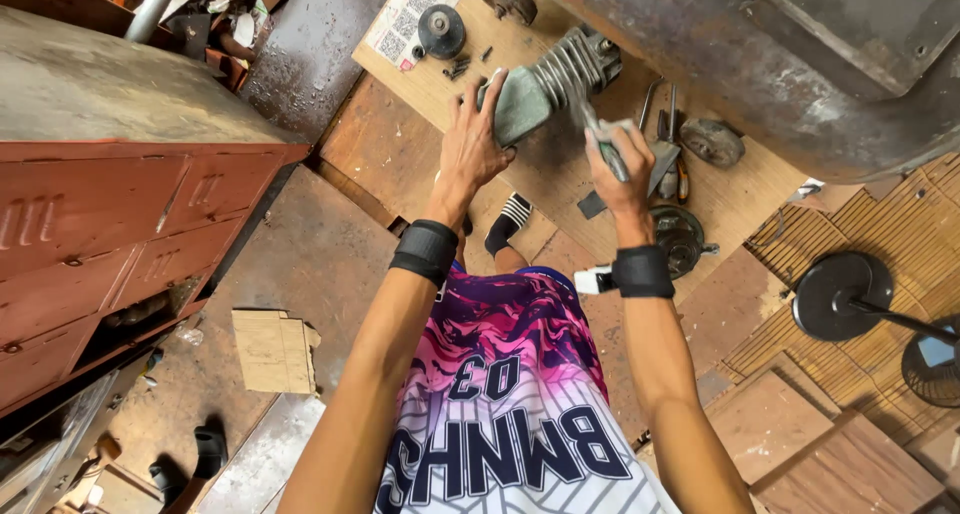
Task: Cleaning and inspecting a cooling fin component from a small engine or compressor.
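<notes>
Nearest to us are our own forearms, each banded with a black wrist wrap, reaching out over a patterned jersey toward the work. Our left hand point(472, 144) has its grip clenched around the grey-green body of a small finned engine part point(553, 82), fingers wrapped over its near end, apparently to steady it and keep it from turning. Our right hand point(618, 164) is closed on a slim metal tool point(598, 132) whose tip meets the part just below the cooling fins; holding it close to the tip looks meant to give control. The part sits raised off a sheet of cardboard point(430, 94) on the floor, where loose bolts point(458, 69), a black pulley wheel point(441, 30) and hand tools point(668, 124) lie within reach. Beyond rests a rusty metal tank point(720, 64); left stands a red metal cabinet point(120, 224).
</notes>
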